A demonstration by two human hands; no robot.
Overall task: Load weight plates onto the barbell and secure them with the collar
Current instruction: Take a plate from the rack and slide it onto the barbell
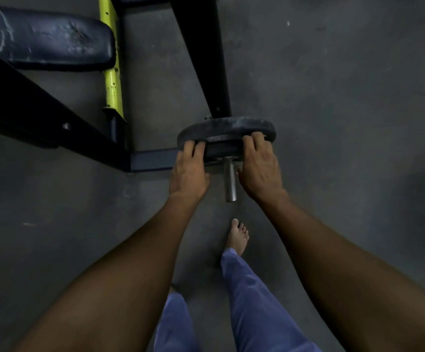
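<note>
Both hands (188, 171) (261, 168) grip the plate (226, 127) (no readable markings).

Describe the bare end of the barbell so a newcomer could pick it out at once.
Find the black upright post that runs down the middle of the view to a dark weight plate. The left hand and right hand grip that plate, and between them the barbell sleeve sticks out: the only bright, bare metal cylinder there.

plate (225, 128) on bar (229, 181) (bench (44, 44) left)
</note>
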